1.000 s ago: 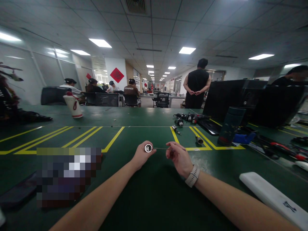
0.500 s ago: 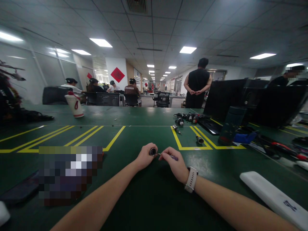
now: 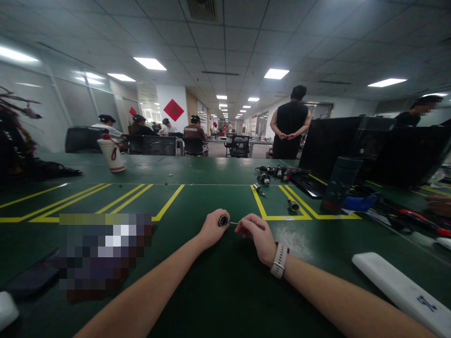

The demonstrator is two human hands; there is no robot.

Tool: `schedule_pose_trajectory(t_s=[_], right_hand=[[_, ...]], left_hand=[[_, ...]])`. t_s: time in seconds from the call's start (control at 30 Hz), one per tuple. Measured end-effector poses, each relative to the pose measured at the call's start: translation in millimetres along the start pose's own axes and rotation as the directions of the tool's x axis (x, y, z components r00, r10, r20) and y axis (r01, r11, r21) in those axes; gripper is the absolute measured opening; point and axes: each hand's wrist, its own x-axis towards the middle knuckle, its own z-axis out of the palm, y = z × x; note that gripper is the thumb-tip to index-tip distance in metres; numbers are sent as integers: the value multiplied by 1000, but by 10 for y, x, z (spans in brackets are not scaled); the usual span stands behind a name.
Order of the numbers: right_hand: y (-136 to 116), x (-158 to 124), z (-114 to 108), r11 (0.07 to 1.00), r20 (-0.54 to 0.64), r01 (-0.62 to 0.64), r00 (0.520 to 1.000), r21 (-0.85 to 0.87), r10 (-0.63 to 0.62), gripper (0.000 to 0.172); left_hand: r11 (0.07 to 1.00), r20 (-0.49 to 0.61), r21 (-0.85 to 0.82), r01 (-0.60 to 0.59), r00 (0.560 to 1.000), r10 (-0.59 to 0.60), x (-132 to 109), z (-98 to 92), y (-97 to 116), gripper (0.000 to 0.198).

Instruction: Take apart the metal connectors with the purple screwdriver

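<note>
My left hand (image 3: 213,228) is closed around a round metal connector shell (image 3: 223,220), its dark open end turned toward me. In my right hand (image 3: 259,237), which wears a pale watch strap, the fingers pinch a small screwdriver (image 3: 234,223). Its thin shaft points left at the side of the shell; whether the tip touches cannot be told. Most of the handle is hidden by the fingers. Beyond my right hand, a similar metal shell (image 3: 292,205) and a slim metal connector piece (image 3: 259,189) lie on the green table (image 3: 211,199).
Several cabled connectors (image 3: 265,178) lie farther back. A dark bottle (image 3: 340,185) stands at right, near a blue item (image 3: 359,202) and tools. A long white block (image 3: 401,286) lies at front right. At left are a pixelated object (image 3: 105,258), a phone-like slab (image 3: 35,274) and a cup (image 3: 112,154).
My right hand has shifted slightly right, and more of the screwdriver's shaft shows between the hands. The left hand keeps its hold on the shell, almost unmoved. The view has shifted a little.
</note>
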Motion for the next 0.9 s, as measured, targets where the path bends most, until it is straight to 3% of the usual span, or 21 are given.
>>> schedule_pose_trajectory(t_s=[0.37,0.67,0.9], right_hand=[[35,59,-29,989,39,-109,994,99,106,17],[51,25,1,997,10,-56,998,55,56,15],[53,61,-35,989,56,-118,992,87,114,15]], left_hand=[[999,11,-37,-30,999,31,6,15,-1,10],[1000,-20,18,-25,999,25,7,16,-31,14],[998,10,-6,-55,998,55,1,3,-3,10]])
